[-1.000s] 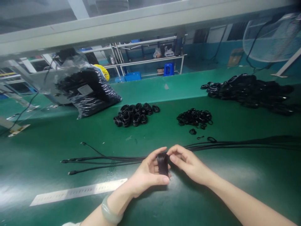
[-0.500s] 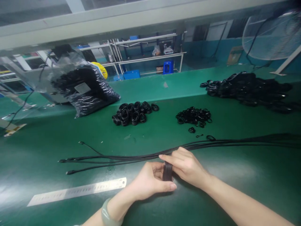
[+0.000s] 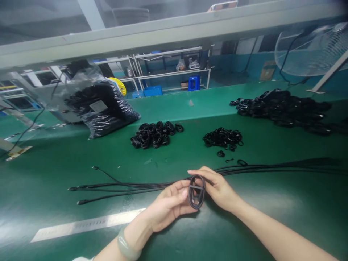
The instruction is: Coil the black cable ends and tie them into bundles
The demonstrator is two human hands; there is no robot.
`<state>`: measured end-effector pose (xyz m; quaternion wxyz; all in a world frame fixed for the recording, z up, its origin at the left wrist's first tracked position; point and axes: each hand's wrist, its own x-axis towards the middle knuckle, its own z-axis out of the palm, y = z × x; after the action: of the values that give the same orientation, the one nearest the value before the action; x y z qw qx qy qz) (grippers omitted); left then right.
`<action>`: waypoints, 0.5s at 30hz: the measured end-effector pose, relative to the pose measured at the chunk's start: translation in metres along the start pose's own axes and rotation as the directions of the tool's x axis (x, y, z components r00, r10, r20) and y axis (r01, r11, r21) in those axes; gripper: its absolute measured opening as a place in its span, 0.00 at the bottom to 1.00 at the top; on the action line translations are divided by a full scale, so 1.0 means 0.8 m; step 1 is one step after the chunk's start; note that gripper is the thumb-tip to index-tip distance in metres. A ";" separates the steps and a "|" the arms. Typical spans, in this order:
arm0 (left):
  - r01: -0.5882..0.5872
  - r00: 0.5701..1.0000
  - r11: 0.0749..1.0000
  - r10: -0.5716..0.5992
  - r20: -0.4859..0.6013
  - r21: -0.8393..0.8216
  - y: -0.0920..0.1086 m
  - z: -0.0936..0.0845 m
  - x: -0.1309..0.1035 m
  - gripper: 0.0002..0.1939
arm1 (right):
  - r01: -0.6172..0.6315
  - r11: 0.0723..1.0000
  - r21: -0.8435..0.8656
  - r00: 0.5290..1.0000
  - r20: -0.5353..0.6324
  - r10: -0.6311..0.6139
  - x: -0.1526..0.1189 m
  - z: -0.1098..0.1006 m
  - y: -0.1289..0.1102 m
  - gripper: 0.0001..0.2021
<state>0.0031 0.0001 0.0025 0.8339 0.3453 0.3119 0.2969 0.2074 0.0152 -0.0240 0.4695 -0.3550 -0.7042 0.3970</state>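
Above the green worktop (image 3: pixel 206 239), a black coiled cable (image 3: pixel 196 187) sits upright between two hands, its open loop facing the camera.

The left hand (image 3: pixel 174 201) has its fingers closed around the coil's left side, thumb on the rim; the right hand (image 3: pixel 220 186) is at the right edge, index finger extended over the top, its other fingertips partly hidden, so whether they grip or merely touch cannot be told. A strap crosses the loop; the small ends inside are hard to make out. Loose cables (image 3: pixel 146 185) pass behind the hands and blur toward the right. The left forearm covers one end of the ruler (image 3: pixel 89 224); the far-right dark heap (image 3: pixel 285 108) merges into shadow.
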 end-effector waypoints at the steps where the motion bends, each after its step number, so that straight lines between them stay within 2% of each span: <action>1: -0.002 1.000 1.000 0.002 -0.004 -0.014 0.000 -0.001 0.000 0.20 | 0.004 1.000 0.007 1.000 0.005 -0.004 0.000 0.000 -0.001 0.14; 6: -0.006 1.000 1.000 0.006 0.014 0.001 -0.004 0.001 0.000 0.21 | 0.007 1.000 -0.012 0.999 0.031 -0.007 0.000 -0.001 -0.002 0.15; 11: -0.135 0.986 0.966 0.153 -0.068 0.219 -0.018 0.004 0.007 0.40 | -0.033 0.989 -0.146 0.997 0.062 0.043 -0.004 0.005 -0.001 0.17; 13: -0.179 0.972 0.941 0.214 -0.095 0.287 -0.023 0.006 0.008 0.44 | -0.046 0.985 -0.163 0.997 0.060 0.056 -0.005 0.009 -0.003 0.17; 15: -0.190 0.970 0.937 0.225 -0.091 0.293 -0.024 0.007 0.009 0.46 | -0.089 0.991 -0.096 0.996 0.010 0.091 -0.006 0.013 -0.006 0.16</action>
<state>0.0172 -0.0087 -0.0110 0.7193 0.4729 0.3634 0.3563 0.1985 0.0066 -0.0244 0.4286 -0.4056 -0.7090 0.3861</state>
